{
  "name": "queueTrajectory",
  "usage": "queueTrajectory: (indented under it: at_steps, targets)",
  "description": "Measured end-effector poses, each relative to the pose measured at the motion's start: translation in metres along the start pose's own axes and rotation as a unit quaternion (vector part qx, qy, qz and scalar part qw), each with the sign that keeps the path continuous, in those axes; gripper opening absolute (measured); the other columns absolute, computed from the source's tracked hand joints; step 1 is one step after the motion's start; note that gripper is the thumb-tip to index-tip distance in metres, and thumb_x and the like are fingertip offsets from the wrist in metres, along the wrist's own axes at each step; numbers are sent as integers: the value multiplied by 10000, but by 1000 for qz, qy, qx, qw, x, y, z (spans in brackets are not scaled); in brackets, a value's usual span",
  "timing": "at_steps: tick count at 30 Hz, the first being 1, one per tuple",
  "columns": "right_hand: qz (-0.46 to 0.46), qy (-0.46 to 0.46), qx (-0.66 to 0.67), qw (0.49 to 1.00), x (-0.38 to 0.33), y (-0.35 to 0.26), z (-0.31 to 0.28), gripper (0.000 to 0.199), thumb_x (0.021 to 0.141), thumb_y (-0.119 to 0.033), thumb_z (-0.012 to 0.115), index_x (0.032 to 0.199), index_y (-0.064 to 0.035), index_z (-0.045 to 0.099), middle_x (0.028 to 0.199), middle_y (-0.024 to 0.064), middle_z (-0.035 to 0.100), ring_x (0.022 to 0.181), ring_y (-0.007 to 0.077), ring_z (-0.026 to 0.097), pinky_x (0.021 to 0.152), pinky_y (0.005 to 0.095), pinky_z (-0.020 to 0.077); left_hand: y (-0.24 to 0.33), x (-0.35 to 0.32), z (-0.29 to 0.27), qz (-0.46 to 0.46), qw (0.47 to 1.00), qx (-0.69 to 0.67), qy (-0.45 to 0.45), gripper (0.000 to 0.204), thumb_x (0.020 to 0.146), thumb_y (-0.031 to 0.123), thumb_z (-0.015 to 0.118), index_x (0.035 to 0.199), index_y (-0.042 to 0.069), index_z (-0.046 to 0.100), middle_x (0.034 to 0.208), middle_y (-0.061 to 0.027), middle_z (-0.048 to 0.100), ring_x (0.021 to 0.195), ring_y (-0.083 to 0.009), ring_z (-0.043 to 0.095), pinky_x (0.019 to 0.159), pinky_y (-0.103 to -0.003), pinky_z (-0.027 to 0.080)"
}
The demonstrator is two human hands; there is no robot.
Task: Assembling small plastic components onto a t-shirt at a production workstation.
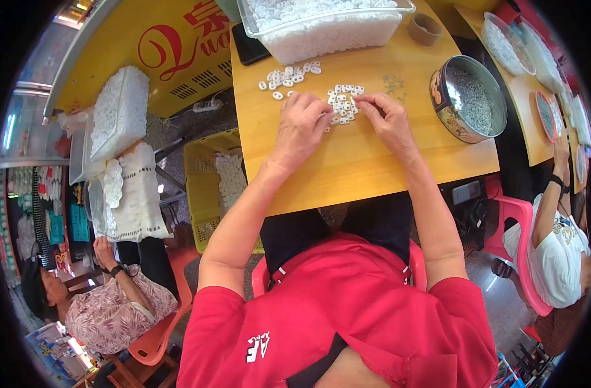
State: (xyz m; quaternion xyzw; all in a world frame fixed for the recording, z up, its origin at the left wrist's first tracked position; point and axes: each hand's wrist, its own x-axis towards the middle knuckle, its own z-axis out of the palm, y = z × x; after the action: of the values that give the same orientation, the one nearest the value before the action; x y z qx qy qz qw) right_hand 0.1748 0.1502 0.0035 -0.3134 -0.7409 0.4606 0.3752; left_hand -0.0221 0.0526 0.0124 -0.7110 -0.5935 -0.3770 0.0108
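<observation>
On a yellow wooden table [373,168] lies a cluster of small white plastic rings [344,102], with a second loose cluster [289,76] further left. My left hand [302,123] rests palm down at the left edge of the nearer cluster, its fingers bent onto the pieces. My right hand [384,115] is at the cluster's right edge, with thumb and forefinger pinched together on a small white piece. Both forearms come up from my red shirt.
A clear bin [321,26] of white pieces stands at the table's far edge beside a dark phone [249,46]. A round tin [468,98] of tiny metal parts sits right. A yellow crate [219,181] stands left on the floor. Seated people work at both sides.
</observation>
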Motion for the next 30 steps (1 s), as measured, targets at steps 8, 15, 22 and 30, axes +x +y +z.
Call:
queueTrajectory:
  at_steps: [8,15,22,30]
  targets:
    - [8,0,7,1000,-1,-5,0,147,966,-58,656,1080,10,720,945,35,701,859,99,620,738,236,482,-12,-10,-14,-96,995,-28,27,85,849,107,733,840,54,666,857,-71,625,870,-281,574,807,-394,435]
    - [8,-2,-2,1000,0,-4,-1,144,966,-63,657,1073,11,721,948,36,701,854,100,616,730,238,478,-11,-9,-11,-87,996,-23,25,91,857,119,732,843,55,669,853,-65,627,866,-278,573,802,-395,434]
    - [6,-7,1,1000,2,-4,1,146,965,-65,656,1072,10,722,967,44,711,857,104,620,734,239,482,-25,-18,-28,-113,991,-4,73,98,863,112,726,832,45,660,845,-74,636,868,-274,579,800,-393,433]
    - [-7,13,0,1000,0,-6,1,142,955,-58,661,1059,16,724,957,53,716,866,110,635,740,241,486,-29,-24,-30,-104,994,1,40,110,865,122,729,824,48,659,828,-71,637,855,-279,569,795,-396,424]
